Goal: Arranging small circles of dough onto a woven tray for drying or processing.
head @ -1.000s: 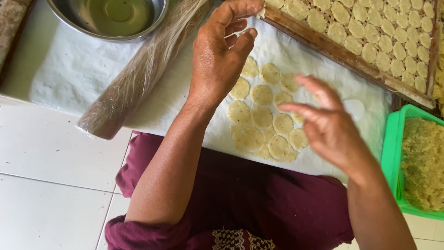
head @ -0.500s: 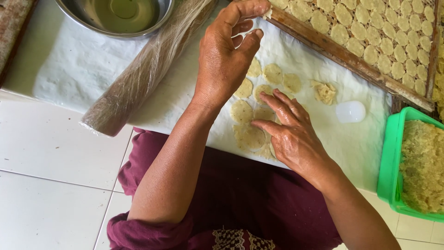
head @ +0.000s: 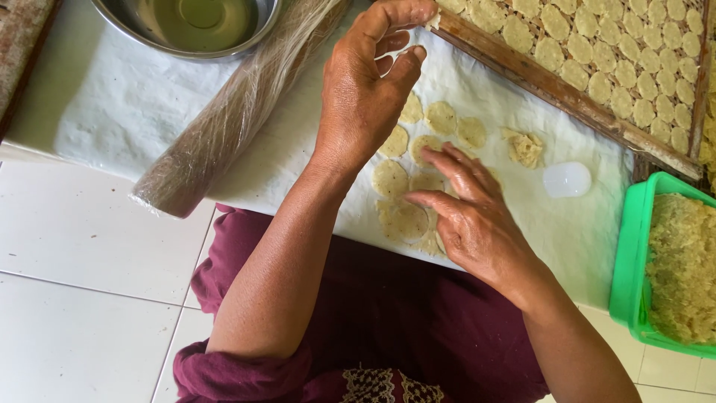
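At the far left a wooden edge (head: 19,45) is cut off by the frame, so what it belongs to cannot be told. A white cloth (head: 97,112) lies over the tiled floor (head: 74,298). At the top a steel bowl (head: 186,22) of yellowish liquid is cropped, only its lower part showing. A roller (head: 224,127) wrapped in clear film lies slanted on the cloth, its upper end passing behind the left hand.

The left hand (head: 365,97) is raised over the cloth, thumb and fingers curled together and pinching a thin pale disc (head: 430,21) by its edge at the corner of the tray; most of the disc is hidden by the fingertips. Below it a cluster of flat round discs (head: 440,117) lies on the cloth, some covered by both hands.

The right hand (head: 470,216) rests open, fingers spread and pointing left, its tips touching the discs; it grips nothing, and how many discs lie under the palm cannot be told. Just right of it sit a crumbly dough scrap (head: 524,147) and a small clear round cutter (head: 567,179).

The wooden-framed tray (head: 567,93), filled with rows of discs, runs off the top and right. At the right edge a green tub (head: 630,254) of coarse dough is only partly in view.
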